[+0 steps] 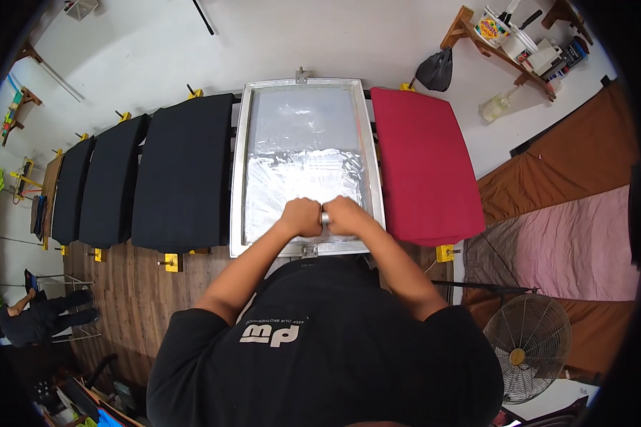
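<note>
My left hand [302, 217] and my right hand [345, 215] are closed side by side on a silver metal bar [325, 218], likely a squeegee handle, most of which my fingers hide. The bar is near the lower end of an aluminium-framed printing screen [238, 171], whose mesh [299, 114] is pale grey with shiny silvery smears over its lower part. The screen lies between a black fabric-covered board [181, 171] on the left and a red fabric-covered board [427, 164] on the right. Metal clamps [309, 250] sit at both ends of the frame.
More black-covered boards [110, 181] line up leftward. A co-worker [39, 317] is at lower left. A wire fan [525, 349] stands at lower right beside brown and pink cloth [573, 242]. A wooden shelf [477, 57] with tubs hangs upper right, a dark bag [434, 70] beside it.
</note>
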A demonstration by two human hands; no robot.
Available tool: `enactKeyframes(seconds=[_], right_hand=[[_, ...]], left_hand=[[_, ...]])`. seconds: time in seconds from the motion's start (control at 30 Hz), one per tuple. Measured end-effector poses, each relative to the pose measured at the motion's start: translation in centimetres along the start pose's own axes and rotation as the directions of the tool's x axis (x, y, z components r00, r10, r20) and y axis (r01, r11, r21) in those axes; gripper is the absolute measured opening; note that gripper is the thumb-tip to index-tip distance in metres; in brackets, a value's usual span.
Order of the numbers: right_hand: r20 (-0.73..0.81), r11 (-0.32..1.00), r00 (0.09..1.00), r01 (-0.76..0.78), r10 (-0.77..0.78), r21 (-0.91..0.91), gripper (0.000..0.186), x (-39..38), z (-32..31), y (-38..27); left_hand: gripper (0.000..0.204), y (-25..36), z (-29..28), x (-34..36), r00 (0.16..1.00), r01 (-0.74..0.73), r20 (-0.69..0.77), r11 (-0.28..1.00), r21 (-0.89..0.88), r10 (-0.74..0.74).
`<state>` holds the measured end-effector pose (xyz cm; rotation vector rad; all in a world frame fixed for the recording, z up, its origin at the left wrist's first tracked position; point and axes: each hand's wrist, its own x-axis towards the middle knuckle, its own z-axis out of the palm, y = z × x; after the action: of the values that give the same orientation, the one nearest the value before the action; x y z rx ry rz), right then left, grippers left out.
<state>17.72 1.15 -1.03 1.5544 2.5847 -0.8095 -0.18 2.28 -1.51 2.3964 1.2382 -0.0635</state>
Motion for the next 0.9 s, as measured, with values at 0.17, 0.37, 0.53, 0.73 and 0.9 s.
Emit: enactKeyframes(seconds=[0.17,0.37,0.53,0.73,0.9], right_hand=[[0.004,0.998,1.000,0.020,-0.020,0.066,0.029,-3.1,1.2,-1.7],[0.141,0.997,0.988,0.051,-0.059,0.063,0.028,-1.3,-1.0,-0.7],[-0.170,0.997,0.985,-0.007,0.019,0.071,0.018,-0.1,0.2,-0.1],[-0.264,1.000,0.964,-0.004,0.003,-0.004,0.024,-4.5,4.2,-2.2],[-0.005,0.996,1.000,-0.014,0.014,0.087,0.022,-4.6,1.6,-1.9]], left_hand=[[0.025,2.0,0.3,-3.0,0.995,0.014,0.096,1.000,-0.027,-0.011],[0.025,1.2,-1.3,-1.4,0.973,0.084,0.220,0.994,-0.070,-0.067],[0.021,0.2,0.9,0.1,0.976,0.053,-0.212,0.998,-0.035,-0.060],[0.020,2.3,3.5,-4.1,0.953,-0.060,-0.299,0.998,-0.006,0.056],[0.021,2.8,0.8,-4.3,0.998,0.040,0.042,0.998,-0.048,-0.038]])
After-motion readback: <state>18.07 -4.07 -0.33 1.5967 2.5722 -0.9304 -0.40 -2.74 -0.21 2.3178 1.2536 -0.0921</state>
